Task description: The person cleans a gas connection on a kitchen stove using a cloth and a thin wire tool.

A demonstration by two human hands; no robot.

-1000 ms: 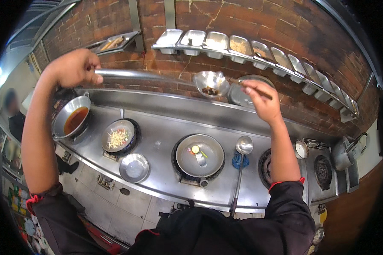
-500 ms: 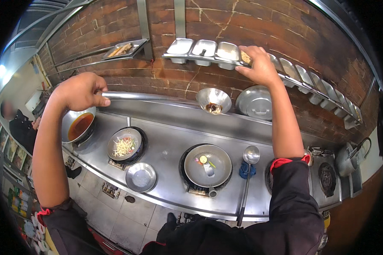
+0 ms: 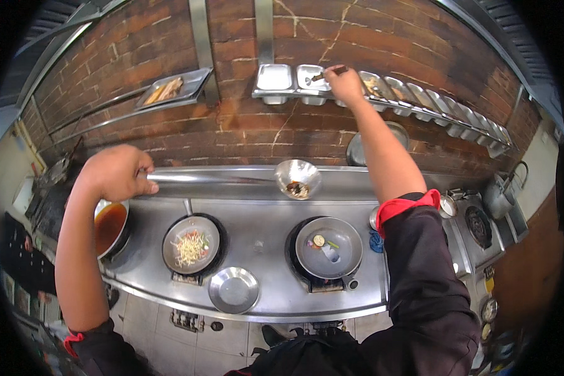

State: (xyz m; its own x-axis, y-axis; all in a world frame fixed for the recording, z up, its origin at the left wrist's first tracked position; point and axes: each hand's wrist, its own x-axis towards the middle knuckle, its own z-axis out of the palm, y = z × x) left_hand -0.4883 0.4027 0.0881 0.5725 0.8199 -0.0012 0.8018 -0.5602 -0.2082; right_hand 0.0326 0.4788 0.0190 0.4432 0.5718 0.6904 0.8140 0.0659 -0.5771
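Left hand (image 3: 118, 174) gripping steel ladle (image 3: 297, 173) by its handle end, probably tip-heavy; right hand (image 3: 345, 85) pinching a spoon (image 3: 318, 78), likely light.

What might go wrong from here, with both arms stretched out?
The ladle, held out sideways by the left hand, might tip and spill its dark contents. The right hand, holding a utensil at a raised tray, could bump that tray.

Long-handled silvery metal ladle (image 3: 304, 170): bowl upright, dark-and-pale food (image 3: 297, 188) inside
Slim dark utensil (image 3: 319, 78): slanted over steel container (image 3: 304, 73)
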